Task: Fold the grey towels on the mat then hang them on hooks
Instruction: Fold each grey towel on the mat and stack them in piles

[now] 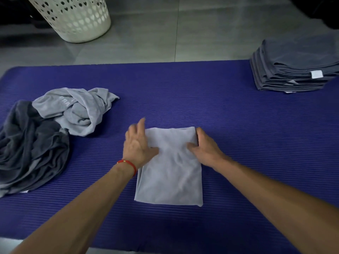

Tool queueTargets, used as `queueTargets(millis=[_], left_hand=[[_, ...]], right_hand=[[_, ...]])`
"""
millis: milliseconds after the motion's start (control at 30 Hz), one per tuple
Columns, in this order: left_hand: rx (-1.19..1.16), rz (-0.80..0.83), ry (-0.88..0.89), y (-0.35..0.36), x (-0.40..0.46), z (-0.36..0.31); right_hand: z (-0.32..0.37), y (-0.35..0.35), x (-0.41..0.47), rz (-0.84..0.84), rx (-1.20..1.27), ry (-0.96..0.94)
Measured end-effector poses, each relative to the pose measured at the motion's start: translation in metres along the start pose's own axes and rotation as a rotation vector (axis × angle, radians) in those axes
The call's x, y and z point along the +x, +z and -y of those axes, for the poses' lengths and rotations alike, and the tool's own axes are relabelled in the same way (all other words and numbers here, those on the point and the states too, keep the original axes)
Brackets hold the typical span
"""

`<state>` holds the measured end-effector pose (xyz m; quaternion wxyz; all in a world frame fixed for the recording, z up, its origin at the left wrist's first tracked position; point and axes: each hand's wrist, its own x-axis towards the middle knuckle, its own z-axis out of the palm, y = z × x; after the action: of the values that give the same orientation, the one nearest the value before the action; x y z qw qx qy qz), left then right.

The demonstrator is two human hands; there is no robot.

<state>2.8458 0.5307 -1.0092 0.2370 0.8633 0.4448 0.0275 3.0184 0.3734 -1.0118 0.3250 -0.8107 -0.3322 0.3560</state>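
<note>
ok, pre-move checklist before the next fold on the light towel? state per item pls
1. Light grey towel lies flat on the mat as a rough rectangle: ok.
2. Left hand flat on the towel's left edge, fingers straight: ok.
3. Right hand grips the far right edge, fingers curled round it: ok.
4. Layers and edges aligned: cannot tell; the near right corner looks slightly uneven.
5. Bare mat beyond the towel for the fold: ok.
6. Folded stack at the far right ready to take it; crumpled towels at the left lie apart: ok.
</note>
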Motion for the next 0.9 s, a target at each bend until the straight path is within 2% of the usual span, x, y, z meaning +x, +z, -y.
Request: queueTargets(millis=[33, 67, 100, 167, 200, 267, 367, 433, 500, 567, 633, 733, 800, 867, 900], left_hand=[[0.085, -0.025, 0.245, -0.007, 0.008, -0.01], [0.135, 0.049, 0.435, -0.014, 0.018, -0.021], [0.156, 0.197, 0.536, -0.023, 0.027, -0.035], [0.241, 0.517, 0.543, -0.039, 0.043, -0.06], [0.293, 0.597, 0.537, -0.046, 0.046, -0.07], [0.297, 0.62, 0.567, -0.061, 0.046, -0.083], [0.082, 0.581, 0.578, -0.094, 0.03, -0.098], [-0.122, 0.52, 0.535, -0.117, 0.022, -0.106], [-0.325, 0.429, 0.462, -0.13, 0.02, -0.11], [-0.613, 0.394, 0.282, -0.128, 0.022, -0.104], [-0.851, 0.391, 0.112, -0.117, 0.022, -0.095], [-0.928, 0.433, 0.002, -0.076, 0.018, -0.079], [-0.9, 0.537, -0.137, -0.044, 0.014, -0.068], [-0.922, 0.799, -0.333, -0.02, 0.012, -0.056], [-0.968, 0.936, -0.371, -0.013, 0.015, -0.053]], right_hand=[[0.0, -0.001, -0.006, -0.001, -0.031, -0.085], [0.0, -0.001, -0.012, -0.002, -0.046, -0.162], [0.0, -0.001, -0.017, -0.006, -0.037, -0.222], [0.001, -0.004, -0.028, -0.015, 0.101, -0.247], [-0.002, -0.005, -0.033, -0.004, 0.24, -0.197], [-0.013, -0.006, -0.045, 0.104, 0.472, -0.023], [-0.034, -0.004, -0.07, 0.395, 0.414, 0.076], [-0.044, -0.009, -0.08, 0.418, 0.498, 0.096], [-0.047, -0.027, -0.08, 0.297, 0.727, 0.125], [-0.046, -0.055, -0.074, 0.175, 1.028, 0.108], [-0.036, -0.087, -0.069, 0.151, 1.22, 0.04], [-0.029, -0.111, -0.059, 0.138, 0.966, 0.064], [-0.04, -0.11, -0.047, 0.091, 0.779, 0.13], [-0.051, -0.104, -0.033, 0.052, 0.636, 0.183], [-0.055, -0.103, -0.026, 0.037, 0.587, 0.2]])
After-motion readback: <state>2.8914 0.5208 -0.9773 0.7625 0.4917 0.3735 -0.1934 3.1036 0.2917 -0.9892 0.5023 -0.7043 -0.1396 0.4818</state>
